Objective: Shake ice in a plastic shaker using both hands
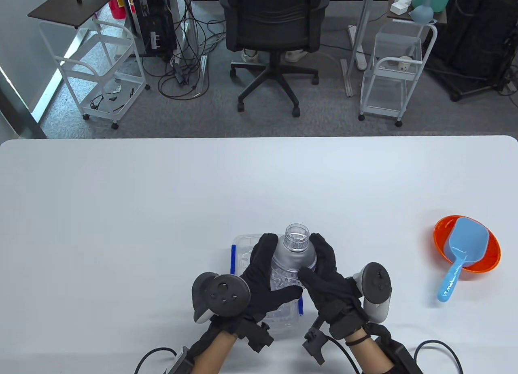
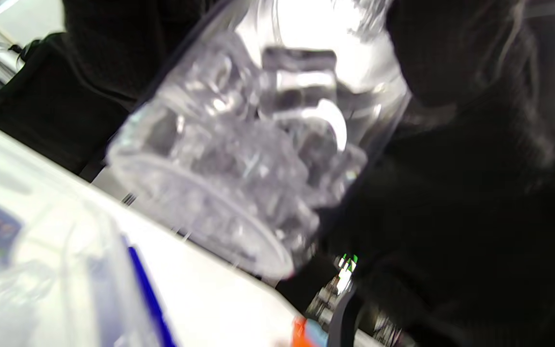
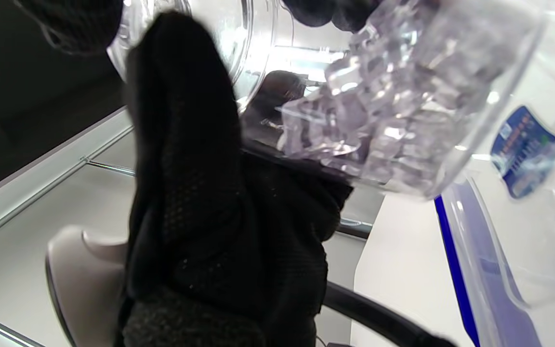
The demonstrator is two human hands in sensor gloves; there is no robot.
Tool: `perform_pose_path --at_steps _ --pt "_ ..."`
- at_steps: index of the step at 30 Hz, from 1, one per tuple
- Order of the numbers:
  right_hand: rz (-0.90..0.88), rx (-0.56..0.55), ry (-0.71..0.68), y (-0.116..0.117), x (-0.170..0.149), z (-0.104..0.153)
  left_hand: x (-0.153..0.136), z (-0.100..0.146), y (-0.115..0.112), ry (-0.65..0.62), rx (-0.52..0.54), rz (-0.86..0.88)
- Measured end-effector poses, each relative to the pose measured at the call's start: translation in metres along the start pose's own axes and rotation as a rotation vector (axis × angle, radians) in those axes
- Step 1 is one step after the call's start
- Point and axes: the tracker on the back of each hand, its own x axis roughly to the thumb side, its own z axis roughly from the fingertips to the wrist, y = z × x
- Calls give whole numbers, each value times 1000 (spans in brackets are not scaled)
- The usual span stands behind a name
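A clear plastic shaker [image 1: 292, 257] with ice cubes in it is held up off the table, above a clear box. My left hand [image 1: 267, 273] grips its left side and my right hand [image 1: 323, 275] grips its right side. Its threaded neck [image 1: 297, 236] is at the top, and I cannot tell if a cap covers it. In the left wrist view the shaker [image 2: 258, 159] is tilted and blurred, with ice in its bottom. In the right wrist view the shaker [image 3: 403, 106] also shows ice cubes, with my right hand's thumb [image 3: 186, 144] in front of it.
A clear plastic box with blue edges [image 1: 238, 254] lies under the shaker; it also shows in the wrist views [image 2: 65, 289] [image 3: 508, 241]. An orange bowl [image 1: 485, 260] holding a blue scoop [image 1: 461, 252] stands at the right. An office chair [image 1: 275, 34] stands beyond the table's far edge.
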Motion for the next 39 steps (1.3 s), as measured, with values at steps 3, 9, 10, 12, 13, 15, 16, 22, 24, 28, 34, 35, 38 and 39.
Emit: perform_pose_path --at_steps 3,9,10,12,13,15,16,22,24,28,34,35,38,39 --pt "74 -41 -20 2 11 -11 7 -16 11 7 4 -102" --pt "44 -61 -58 5 50 -40 24 -24 41 -29 156 -213" --pt "103 -46 -73 9 59 -44 24 -20 45 -20 199 -219" --pt "196 2 -67 12 65 -48 19 -18 50 -27 207 -150" --pt "217 37 -59 15 64 -50 14 -17 52 -7 179 -127" --pt "249 70 -35 18 58 -51 5 -18 55 27 106 -111" --pt "262 103 -19 19 51 -52 0 -18 54 47 59 -101" --pt "208 162 103 15 22 -55 -16 -24 36 158 -67 -96" --pt "198 157 121 13 16 -55 -20 -26 33 167 -87 -72" --pt "200 152 151 15 6 -54 -27 -23 22 167 -58 -135" --pt "161 181 197 18 -1 -57 -36 -23 21 200 -108 -50" --pt "199 178 136 20 11 -56 -31 -21 28 161 -55 -44" --pt "442 76 -245 29 65 -42 9 -9 60 -91 233 -159" --pt "546 37 -370 32 86 -34 30 0 71 -184 345 -270"
